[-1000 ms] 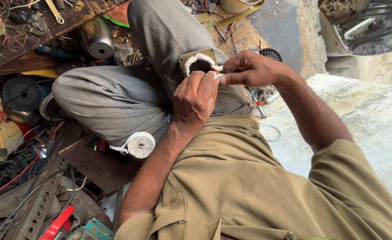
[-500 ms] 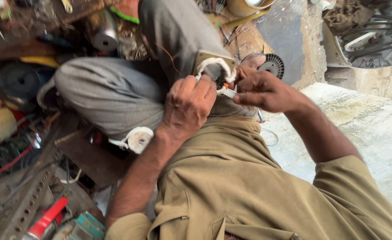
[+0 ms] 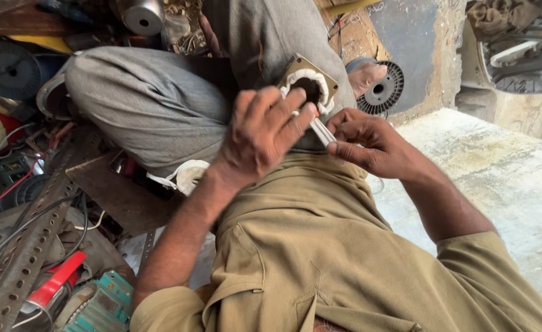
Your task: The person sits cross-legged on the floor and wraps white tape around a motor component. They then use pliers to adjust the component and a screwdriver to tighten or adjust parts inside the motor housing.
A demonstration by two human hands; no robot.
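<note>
Much of the motor part [image 3: 308,83] was hidden: the left hand [image 3: 262,135] lay over its lower half with fingers spread and curled against it, so only the square tan plate, the white-wrapped ring and the dark hole showed above the knuckles. It rested on the lap, against the grey trouser leg [image 3: 154,104]. Whether the left fingers actually clamped it could not be told. The right hand [image 3: 369,144] was pinched shut on thin white strips [image 3: 321,130] that ran up to the ring; where their ends went was covered by the left fingertips.

The person sat cross-legged, a bare foot [image 3: 366,77] tucked beside a black plastic spool [image 3: 381,92]. To the right lay a pale, stained concrete floor [image 3: 498,172]. To the left, clutter crowded the ground and ran out of the frame: a slotted steel angle bar [image 3: 19,264], a white tape roll [image 3: 188,177] under the knee, a red-handled tool [image 3: 53,286] and a teal device [image 3: 102,307], cut off at the bottom edge.
</note>
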